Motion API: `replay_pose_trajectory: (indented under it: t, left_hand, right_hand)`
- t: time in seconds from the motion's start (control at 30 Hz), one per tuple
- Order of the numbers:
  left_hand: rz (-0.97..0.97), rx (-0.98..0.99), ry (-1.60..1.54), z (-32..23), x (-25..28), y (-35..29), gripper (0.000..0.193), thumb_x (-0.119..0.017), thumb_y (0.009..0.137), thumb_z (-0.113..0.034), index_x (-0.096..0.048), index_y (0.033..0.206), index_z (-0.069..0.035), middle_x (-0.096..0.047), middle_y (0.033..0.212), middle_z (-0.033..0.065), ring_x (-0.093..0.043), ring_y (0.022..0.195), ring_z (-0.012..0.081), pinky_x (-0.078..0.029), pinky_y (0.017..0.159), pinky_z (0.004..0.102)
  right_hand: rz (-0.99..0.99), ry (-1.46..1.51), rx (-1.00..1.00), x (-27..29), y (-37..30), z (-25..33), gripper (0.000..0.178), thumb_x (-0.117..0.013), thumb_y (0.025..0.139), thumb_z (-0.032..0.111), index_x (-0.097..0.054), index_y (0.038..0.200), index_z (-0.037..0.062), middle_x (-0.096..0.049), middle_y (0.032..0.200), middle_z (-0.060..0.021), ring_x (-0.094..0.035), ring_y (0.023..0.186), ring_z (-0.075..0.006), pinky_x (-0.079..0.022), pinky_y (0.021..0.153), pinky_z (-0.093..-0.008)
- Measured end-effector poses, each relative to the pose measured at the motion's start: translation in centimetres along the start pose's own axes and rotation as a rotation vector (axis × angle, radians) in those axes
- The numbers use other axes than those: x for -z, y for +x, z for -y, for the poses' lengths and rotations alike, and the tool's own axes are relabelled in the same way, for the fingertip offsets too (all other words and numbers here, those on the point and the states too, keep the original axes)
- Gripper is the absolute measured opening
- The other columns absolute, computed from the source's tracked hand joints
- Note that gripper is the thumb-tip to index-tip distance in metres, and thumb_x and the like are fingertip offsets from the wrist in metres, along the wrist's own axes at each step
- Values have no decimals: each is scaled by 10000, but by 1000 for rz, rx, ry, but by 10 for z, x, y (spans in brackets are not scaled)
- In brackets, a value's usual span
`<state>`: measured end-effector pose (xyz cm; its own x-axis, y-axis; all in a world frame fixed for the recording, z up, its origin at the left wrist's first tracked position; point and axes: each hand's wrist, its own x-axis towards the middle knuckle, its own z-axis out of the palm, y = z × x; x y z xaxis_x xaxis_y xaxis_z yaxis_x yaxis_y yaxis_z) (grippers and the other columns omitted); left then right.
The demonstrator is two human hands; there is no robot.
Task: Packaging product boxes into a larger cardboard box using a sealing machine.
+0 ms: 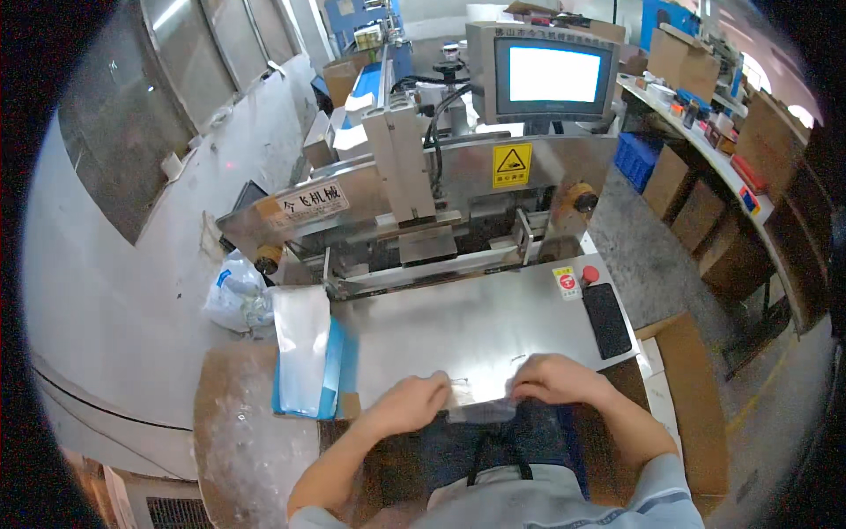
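A small clear plastic bag stretches between my two hands, just over the front edge of the steel worktop. My left hand is closed in a pinch at its left end, and my right hand pinches the right end. Light glints off the film, so whether anything lies inside it I cannot make out. Beyond the worktop stands a metal machine with a vertical column and a flat pressing block. To the left, a stack of clear film bags sits in a blue box.
A black phone and a red push button occupy the worktop's right side. Behind the machine is a lit monitor. Cardboard boxes flank me, the left one with clear plastic. A cluttered bench runs along the right.
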<state>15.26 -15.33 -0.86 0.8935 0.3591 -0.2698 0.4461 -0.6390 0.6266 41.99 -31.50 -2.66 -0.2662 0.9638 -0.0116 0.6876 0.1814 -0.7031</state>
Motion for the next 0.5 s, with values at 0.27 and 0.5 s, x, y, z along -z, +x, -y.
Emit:
replay_pose_trajectory:
  t: [0.27, 0.5]
  left_hand:
    - [-59, -35, -144, 68, 45, 61, 327, -576, 986, -348, -606, 1090, -40, -682, 899, 113, -648, 839, 246, -510, 777, 379]
    - [-22, 190, -461, 133, 124, 162, 318, -728, 889, -363, -686, 1024, -78, -686, 940, -7, -612, 855, 124, -504, 744, 277]
  right_hand:
    - [-2, 96, 44, 22, 76, -45, 210, -626, 895, 218, -710, 905, 26, -692, 885, -176, -645, 875, -360, -506, 801, -443]
    - [-144, -202, -163, 73, 183, -100, 215, -594, 923, 233, -682, 969, 43, -694, 944, -209, -657, 908, -409, -516, 793, -478]
